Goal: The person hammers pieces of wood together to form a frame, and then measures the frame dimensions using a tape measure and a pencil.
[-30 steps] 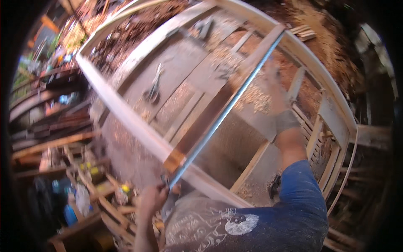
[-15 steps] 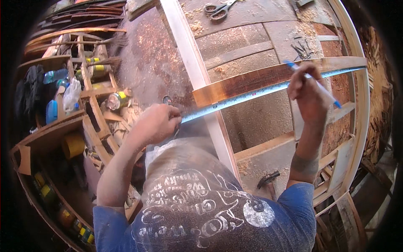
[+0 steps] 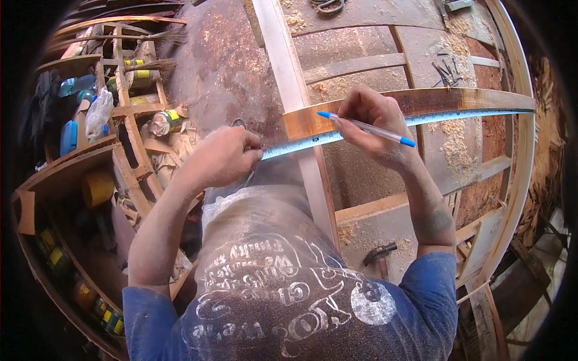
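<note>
My left hand (image 3: 224, 157) is closed around the near end of a tape measure (image 3: 304, 143); its case is mostly hidden by the fingers. The pale blade stretches right along the lower edge of a brown wooden strip (image 3: 436, 101) to the frame's far right side. That strip lies across a white wooden rail (image 3: 286, 66), its left end jutting past it. My right hand (image 3: 382, 114) pinches a clear-barrelled pen with blue ends (image 3: 372, 129). The pen's left end is over the strip near its left end; whether it touches the wood I cannot tell.
A hammer (image 3: 379, 253) lies on the dusty panel below the strip. Beyond the strip are several nails (image 3: 447, 73) among shavings, and scissors (image 3: 328, 6) at the top edge. On the left stand wooden shelves (image 3: 129, 114) with jars, bottles and a plastic bag (image 3: 99, 114).
My right hand has moved left along the strip, bringing the pen close to the strip's left end. My left hand stays at the tape. The whole view has shifted slightly.
</note>
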A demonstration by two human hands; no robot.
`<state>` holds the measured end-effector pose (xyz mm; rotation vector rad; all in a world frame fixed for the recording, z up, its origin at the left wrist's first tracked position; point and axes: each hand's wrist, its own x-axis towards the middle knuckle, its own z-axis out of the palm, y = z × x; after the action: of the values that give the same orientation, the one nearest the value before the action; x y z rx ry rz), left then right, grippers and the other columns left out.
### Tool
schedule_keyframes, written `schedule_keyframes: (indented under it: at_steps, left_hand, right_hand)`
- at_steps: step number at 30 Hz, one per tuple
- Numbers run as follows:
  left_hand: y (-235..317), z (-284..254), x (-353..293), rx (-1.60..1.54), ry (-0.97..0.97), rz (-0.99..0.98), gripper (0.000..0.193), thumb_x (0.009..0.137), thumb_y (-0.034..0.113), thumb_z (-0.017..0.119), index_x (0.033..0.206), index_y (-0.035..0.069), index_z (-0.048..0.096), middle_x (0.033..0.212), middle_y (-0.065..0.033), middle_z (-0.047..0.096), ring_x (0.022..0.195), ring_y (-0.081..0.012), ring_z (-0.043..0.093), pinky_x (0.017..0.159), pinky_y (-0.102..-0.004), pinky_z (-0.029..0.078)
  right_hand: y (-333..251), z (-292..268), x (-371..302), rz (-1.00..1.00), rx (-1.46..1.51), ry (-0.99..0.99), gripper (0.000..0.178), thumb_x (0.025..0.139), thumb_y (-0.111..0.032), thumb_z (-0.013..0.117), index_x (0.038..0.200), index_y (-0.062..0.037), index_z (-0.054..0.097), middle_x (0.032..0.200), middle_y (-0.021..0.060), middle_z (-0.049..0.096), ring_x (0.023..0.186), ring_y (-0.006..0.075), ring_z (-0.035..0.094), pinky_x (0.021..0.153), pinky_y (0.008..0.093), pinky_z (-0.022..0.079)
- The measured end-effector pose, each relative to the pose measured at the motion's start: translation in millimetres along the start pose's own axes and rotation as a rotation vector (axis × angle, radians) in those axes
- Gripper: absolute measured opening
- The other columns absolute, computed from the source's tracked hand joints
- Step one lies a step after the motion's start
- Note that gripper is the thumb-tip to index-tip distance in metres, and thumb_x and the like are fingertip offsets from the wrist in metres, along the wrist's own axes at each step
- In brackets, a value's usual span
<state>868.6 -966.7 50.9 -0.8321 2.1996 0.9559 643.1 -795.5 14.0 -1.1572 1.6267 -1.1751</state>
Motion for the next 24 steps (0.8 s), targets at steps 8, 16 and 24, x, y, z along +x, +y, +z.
schedule_keyframes:
  at_steps: [8,16,24]
  left_hand:
    - [5,-3,-1,-0.025,-0.037,-0.047,0.021,0.092,0.02,0.063,0.102,0.009,0.078,0.074,-0.0144,0.07,0.06,-0.0214,0.059,0.066,-0.0368,0.05]
    - [3,-2,-3,-0.019,-0.03,-0.03,0.021,0.092,0.02,0.063,0.101,0.008,0.078,0.073,-0.0148,0.07,0.06,-0.0217,0.06,0.066,-0.0375,0.05]
    - [17,-12,-2,0.011,-0.109,-0.116,0.028,0.088,0.016,0.063,0.109,0.001,0.073,0.097,-0.0225,0.073,0.088,-0.0369,0.071,0.087,-0.0424,0.055]
  right_hand:
    - [-1,9,7,-0.03,0.084,-0.026,0.016,0.09,-0.01,0.074,0.087,-0.0019,0.061,0.076,0.0034,0.066,0.07,0.0063,0.065,0.06,0.0205,0.054]
    - [5,5,10,-0.068,-0.124,-0.082,0.019,0.089,-0.009,0.074,0.077,-0.0037,0.06,0.067,0.0022,0.063,0.06,0.0054,0.06,0.052,0.0218,0.049]
    - [14,8,8,-0.244,-0.246,-0.019,0.029,0.086,-0.001,0.071,0.065,-0.0059,0.05,0.056,0.0011,0.051,0.051,0.0063,0.048,0.046,0.0261,0.038]
